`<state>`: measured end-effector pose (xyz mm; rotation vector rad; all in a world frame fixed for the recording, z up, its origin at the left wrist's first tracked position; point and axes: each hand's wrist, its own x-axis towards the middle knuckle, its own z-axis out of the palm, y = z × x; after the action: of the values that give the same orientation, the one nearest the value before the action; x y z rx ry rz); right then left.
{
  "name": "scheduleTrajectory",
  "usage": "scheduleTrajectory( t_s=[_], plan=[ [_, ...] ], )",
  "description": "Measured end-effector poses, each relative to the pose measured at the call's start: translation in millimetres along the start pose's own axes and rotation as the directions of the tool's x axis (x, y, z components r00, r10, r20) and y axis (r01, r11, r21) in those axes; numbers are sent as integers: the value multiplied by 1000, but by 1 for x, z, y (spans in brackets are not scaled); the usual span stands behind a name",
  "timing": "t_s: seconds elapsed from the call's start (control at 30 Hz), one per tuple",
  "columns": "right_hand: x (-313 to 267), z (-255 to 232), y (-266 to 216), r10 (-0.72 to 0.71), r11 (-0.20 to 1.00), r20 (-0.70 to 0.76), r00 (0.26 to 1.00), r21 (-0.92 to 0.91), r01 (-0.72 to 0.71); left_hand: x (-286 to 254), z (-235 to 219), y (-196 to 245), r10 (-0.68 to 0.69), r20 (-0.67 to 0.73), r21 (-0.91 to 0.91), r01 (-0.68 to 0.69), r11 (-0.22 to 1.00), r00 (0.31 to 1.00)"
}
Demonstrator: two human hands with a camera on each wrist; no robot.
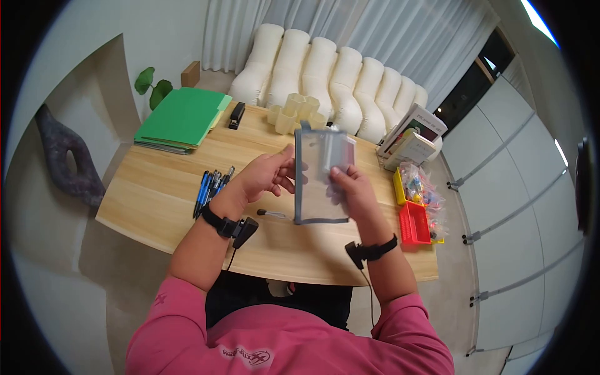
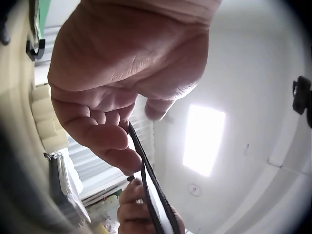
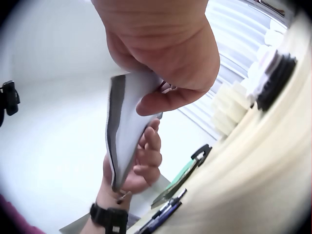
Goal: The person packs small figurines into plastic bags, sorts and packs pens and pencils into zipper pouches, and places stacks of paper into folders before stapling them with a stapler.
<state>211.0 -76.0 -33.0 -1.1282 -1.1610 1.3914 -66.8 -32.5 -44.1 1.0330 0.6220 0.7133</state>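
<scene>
Right hand: the right hand (image 1: 352, 187) grips the pouch by its right side, thumb on the near face, fingers behind.
Left hand: the left hand (image 1: 259, 175) is at the pouch's left edge, fingers loosely bent, thumb apart from them; some fingertips show through the clear side.
Pouch: the clear pouch (image 1: 310, 197) with grey edging is held upright above the table (image 1: 147, 199), between the hands; something pale shows at its upper right, too blurred to name.
Below the hands: a small dark-ended item (image 1: 262, 212) with a pale loop lies on the wood.
Left of the hands: a bunch of pens (image 1: 214, 187); farther back, a black stapler (image 1: 237, 115) beside green folders (image 1: 181, 115).
Behind the pouch: a pale holder (image 1: 290, 114) with several open cells.
Right side: a red basket (image 1: 414, 225), a yellow basket (image 1: 398, 186), plastic bags (image 1: 417, 184) of small parts, and upright books (image 1: 412, 140) behind.
Beyond the table: a white sofa (image 1: 345, 78).
</scene>
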Motion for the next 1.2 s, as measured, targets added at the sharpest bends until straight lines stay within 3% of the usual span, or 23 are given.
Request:
scheduleTrajectory(
  t_s=[0.03,0.1,0.2,0.3,0.4,0.63,0.7,0.83,1.0,1.03,1.07,1.1,1.13,1.17,1.2],
  plan=[
    [2,4,14,29,999,2,1000,25,-29,1,-4,-2,7,-13,-6,-7,1000,1000],
    [7,4,40,54,998,15,998,44,-54,8,-11,-10,2,-118,200,22,980,993],
    [12,0,62,86,987,-4,996,139,-85,7,-7,-9,-15,-178,270,63,961,984],
    [14,-8,74,112,974,-10,994,201,-108,7,-3,-13,3,-151,306,44,951,989],
    [9,-19,73,146,969,62,987,195,-155,9,-1,-15,-33,-129,290,70,954,991],
    [3,-16,75,228,953,49,972,194,-233,7,15,-10,-111,-128,288,144,947,986],
    [7,-18,77,228,951,46,973,204,-232,8,17,-13,-71,-136,275,106,956,988],
    [7,-18,86,262,940,83,961,203,-274,11,19,-14,-80,-132,356,123,926,988],
    [-1,-10,80,239,952,96,966,174,-252,17,18,-25,-78,-234,482,185,856,969],
    [-3,-6,86,46,998,-84,995,-30,-48,21,15,-34,-80,-231,488,186,853,970],
    [-3,-4,90,-181,957,-216,960,-263,121,27,10,-50,22,-224,464,87,882,974],
    [-6,-4,87,-180,958,-222,958,-260,120,29,9,-59,122,-219,437,-14,900,968],
    [-12,-3,79,-362,855,-204,910,-462,236,27,17,-57,117,-215,439,-12,899,970],
    [-17,-2,71,-524,696,-146,839,-641,323,23,26,-53,137,-228,550,12,835,964],
    [-22,-4,63,-521,698,-152,840,-642,317,20,33,-51,158,-239,651,37,759,958]
  ],
)
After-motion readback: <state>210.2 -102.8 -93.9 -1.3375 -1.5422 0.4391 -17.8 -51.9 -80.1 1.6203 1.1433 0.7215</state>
